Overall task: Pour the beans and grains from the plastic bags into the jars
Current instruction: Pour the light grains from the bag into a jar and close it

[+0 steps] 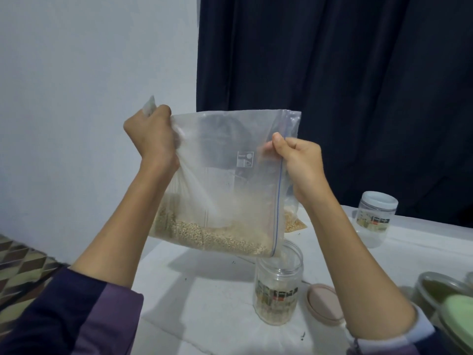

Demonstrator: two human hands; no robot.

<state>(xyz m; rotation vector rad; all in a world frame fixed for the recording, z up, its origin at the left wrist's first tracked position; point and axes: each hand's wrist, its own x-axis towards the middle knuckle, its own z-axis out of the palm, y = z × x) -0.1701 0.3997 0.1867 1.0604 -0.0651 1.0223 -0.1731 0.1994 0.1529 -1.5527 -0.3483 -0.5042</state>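
A clear zip-lock plastic bag [225,175] with pale beige grains in its bottom is held up sideways above the table. My left hand [151,139] grips the bag's bunched bottom corner. My right hand [299,165] pinches its blue-lined zip edge. The bag's lower right corner hangs over the mouth of an open clear jar [277,285], and grains trickle into it. A thin layer of grains lies in the jar's bottom.
A pinkish lid [325,303] lies right of the open jar. A second jar with a white lid [375,216] stands at the back right. Another bag of grains [294,221] lies behind the held bag. Containers with green lids [453,303] sit at the right edge of the white table [204,303].
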